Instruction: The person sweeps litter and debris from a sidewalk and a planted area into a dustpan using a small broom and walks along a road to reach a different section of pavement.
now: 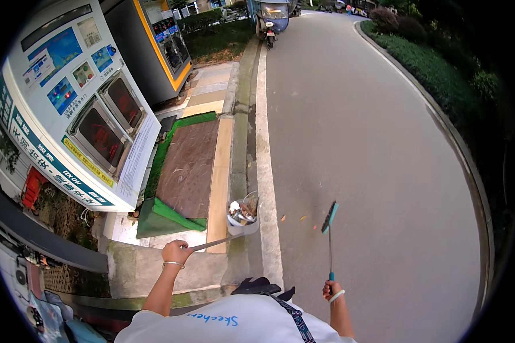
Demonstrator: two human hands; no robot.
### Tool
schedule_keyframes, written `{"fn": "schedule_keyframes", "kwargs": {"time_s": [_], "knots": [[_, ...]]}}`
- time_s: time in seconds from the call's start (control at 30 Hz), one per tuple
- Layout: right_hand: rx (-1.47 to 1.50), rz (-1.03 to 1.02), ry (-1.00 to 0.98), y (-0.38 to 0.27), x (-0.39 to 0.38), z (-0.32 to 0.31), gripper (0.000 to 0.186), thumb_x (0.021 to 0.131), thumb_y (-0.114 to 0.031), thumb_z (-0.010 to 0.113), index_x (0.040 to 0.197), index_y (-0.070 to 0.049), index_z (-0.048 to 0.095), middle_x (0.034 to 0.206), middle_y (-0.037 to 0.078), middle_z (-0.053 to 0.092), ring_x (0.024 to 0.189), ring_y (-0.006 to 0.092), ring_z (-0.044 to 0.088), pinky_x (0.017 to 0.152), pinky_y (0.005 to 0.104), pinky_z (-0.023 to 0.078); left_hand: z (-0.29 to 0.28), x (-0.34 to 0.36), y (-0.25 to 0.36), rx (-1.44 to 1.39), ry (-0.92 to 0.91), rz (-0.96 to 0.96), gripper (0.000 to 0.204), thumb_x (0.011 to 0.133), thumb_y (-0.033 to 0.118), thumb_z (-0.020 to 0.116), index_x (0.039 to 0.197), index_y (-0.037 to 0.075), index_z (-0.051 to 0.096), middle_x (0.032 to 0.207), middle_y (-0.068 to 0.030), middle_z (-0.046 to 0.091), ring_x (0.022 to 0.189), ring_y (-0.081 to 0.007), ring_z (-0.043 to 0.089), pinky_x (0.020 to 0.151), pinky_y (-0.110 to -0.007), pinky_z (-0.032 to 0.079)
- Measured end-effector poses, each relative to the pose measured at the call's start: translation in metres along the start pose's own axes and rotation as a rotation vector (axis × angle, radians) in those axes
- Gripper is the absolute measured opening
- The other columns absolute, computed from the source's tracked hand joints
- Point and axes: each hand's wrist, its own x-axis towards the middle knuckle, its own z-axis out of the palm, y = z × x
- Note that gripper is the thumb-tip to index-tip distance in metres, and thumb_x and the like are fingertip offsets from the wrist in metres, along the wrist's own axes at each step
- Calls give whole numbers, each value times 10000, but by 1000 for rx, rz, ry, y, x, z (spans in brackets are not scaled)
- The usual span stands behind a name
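My left hand (pixel 177 253) is wrapped round the end of a long grey handle (pixel 213 243), which runs to a whitish plastic bucket (pixel 245 230). Pale scraps and brown debris (pixel 241 211) fill the bucket, which is beside the kerb. In my right hand (pixel 332 290) is the teal grip of a broom (pixel 330 220), its closed fingers around it. The broom's narrow teal head is on or just above the grey road; contact is hard to tell. Left of that head lie a dry leaf (pixel 302 218), another leaf (pixel 283 218) and a small red bit (pixel 315 227).
A white vending-style machine (pixel 91 131) with two dark doors stands at left, before a black-and-yellow one (pixel 166 46). A brown mat with green edging (pixel 186 163) lies on the pavement. A covered three-wheeler (pixel 272 20) is ahead by the kerb; hedges (pixel 406 60) border the right.
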Motion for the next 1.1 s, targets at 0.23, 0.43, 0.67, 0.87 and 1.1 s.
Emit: {"fn": "schedule_keyframes", "kwargs": {"time_s": [0.23, 0.43, 0.67, 0.87, 1.1], "knots": [[97, 94, 205, -157, 52, -47, 171, 665, -85, 433, 544, -130, 321, 411, -26, 293, 318, 86, 285, 305, 213, 208, 71, 59, 128, 82, -123, -165, 165, 510, 277, 626, 630, 163, 632, 677, -61, 595, 626, -232, 562, 545, -317, 447], [304, 91, 447, -277, 72, -39, 204, 659, -116, 415, 510, -137, 276, 390, -30, 277, 304, 90, 284, 280, 210, 198, 143, 167, 220, 90, -252, -248, 187, 522, 266, 600, 666, 151, 634, 715, -73, 601, 685, -231, 577, 626, -319, 461], [499, -16, 601, -429, 184, -146, 153, 657, -70, 412, 576, -87, 283, 435, 29, 303, 341, 129, 295, 311, 236, 227, 197, 306, 390, 178, -309, -212, 208, 524, 292, 618, 677, 153, 636, 734, -70, 605, 696, -234, 582, 622, -316, 463], [554, -67, 659, -603, 258, -143, 156, 656, -82, 408, 559, -100, 287, 417, 12, 298, 327, 119, 296, 300, 230, 223, 255, 403, 521, 112, -340, -316, 176, 510, 277, 619, 654, 178, 635, 711, -76, 601, 684, -230, 576, 613, -314, 459], [585, 33, 367, -874, 338, -20, 195, 666, -135, 409, 511, -141, 290, 379, -41, 298, 295, 83, 294, 271, 199, 210, 295, 512, 664, 47, -210, -357, 212, 495, 298, 626, 673, 182, 637, 718, -69, 601, 694, -232, 577, 615, -325, 461]]}}
